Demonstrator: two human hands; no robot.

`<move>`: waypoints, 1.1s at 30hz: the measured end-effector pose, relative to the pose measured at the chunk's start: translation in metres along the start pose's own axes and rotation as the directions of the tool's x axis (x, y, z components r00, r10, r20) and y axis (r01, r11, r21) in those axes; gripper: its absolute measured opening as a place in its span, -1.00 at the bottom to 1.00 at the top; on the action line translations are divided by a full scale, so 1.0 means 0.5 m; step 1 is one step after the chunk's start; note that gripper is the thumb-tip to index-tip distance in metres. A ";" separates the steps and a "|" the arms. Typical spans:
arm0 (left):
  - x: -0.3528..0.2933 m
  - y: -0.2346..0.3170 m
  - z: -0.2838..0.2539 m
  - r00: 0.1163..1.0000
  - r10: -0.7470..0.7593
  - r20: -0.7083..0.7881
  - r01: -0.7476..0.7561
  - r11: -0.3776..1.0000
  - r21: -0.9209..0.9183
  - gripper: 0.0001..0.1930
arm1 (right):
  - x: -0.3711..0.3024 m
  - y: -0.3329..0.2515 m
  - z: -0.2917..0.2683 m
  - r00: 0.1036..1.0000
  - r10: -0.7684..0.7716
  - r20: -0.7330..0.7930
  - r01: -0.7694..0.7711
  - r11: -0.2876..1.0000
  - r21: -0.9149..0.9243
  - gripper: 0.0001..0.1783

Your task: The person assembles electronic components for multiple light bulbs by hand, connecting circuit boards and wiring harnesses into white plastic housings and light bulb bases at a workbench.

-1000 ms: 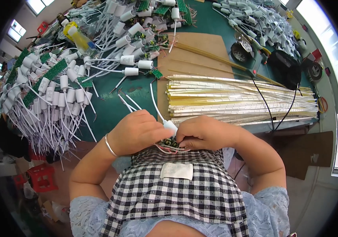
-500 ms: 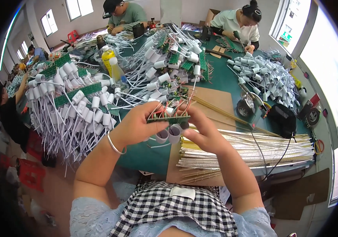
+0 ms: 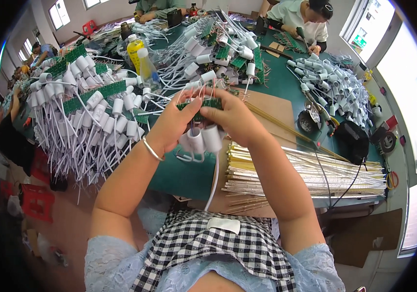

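Over the table's near edge, my left hand [image 3: 174, 121] and my right hand [image 3: 233, 116] grip a green circuit board strip [image 3: 213, 103] from both ends, thumbs pressed on its near face. Thin reddish and white wires rise along its far side, partly behind my fingers. Below the board hang several white cylindrical housings [image 3: 212, 139], and a white cable [image 3: 213, 185] drops from them toward my checked apron [image 3: 184, 243]. The far fingers of both hands are partly hidden by the board.
Heaps of white-housed boards lie at the left [image 3: 91, 117], the middle back [image 3: 218, 53] and the right [image 3: 325, 87]. Metallic strips [image 3: 301, 170] lie on brown board at near right. A yellow bottle [image 3: 134, 53] stands behind the left heap. A co-worker [image 3: 301, 24] holds a tool across the table.
Both hands have moved up and slightly closer together, tilting the board so its face shows. The white housings now hang lower beneath it, and a long cable dangles into view.
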State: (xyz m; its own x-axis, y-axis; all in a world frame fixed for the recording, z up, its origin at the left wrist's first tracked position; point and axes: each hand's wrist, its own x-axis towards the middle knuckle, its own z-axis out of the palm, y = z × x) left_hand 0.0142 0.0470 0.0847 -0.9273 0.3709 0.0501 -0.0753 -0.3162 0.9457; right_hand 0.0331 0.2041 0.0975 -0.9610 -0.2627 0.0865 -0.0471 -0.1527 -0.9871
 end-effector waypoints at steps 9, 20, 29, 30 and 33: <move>0.008 0.001 -0.007 0.986 -0.134 0.099 0.144 0.984 -0.105 -0.67 | 0.015 0.033 0.008 0.939 -0.318 -0.133 0.157 0.738 -0.657 -0.75; 0.040 -0.073 -0.003 0.999 -0.027 -0.035 0.027 1.000 -0.005 -0.71 | 0.020 0.059 0.009 0.891 -0.372 -0.260 0.011 0.591 -0.807 -0.70; 0.075 -0.087 -0.024 0.983 -0.163 0.088 0.161 0.987 0.032 -0.69 | 0.047 0.096 -0.049 0.970 -0.214 -0.113 0.082 0.728 -0.681 -0.67; 0.092 -0.100 -0.031 0.981 -0.170 0.094 0.169 0.986 0.016 -0.70 | 0.065 0.100 -0.055 0.965 -0.238 -0.113 0.057 0.606 -0.793 -0.66; 0.110 -0.115 -0.006 0.991 -0.125 -0.040 0.130 0.978 0.166 -0.73 | 0.112 0.114 -0.086 0.988 -0.138 -0.070 0.009 0.505 -0.863 -0.74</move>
State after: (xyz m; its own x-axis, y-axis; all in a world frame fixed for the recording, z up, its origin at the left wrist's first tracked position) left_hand -0.0335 0.0828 0.0323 -0.9246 0.3720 -0.0817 -0.1337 -0.1160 0.9842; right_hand -0.0353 0.2216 0.0402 -0.9620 -0.1719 0.2121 -0.2680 0.7426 -0.6138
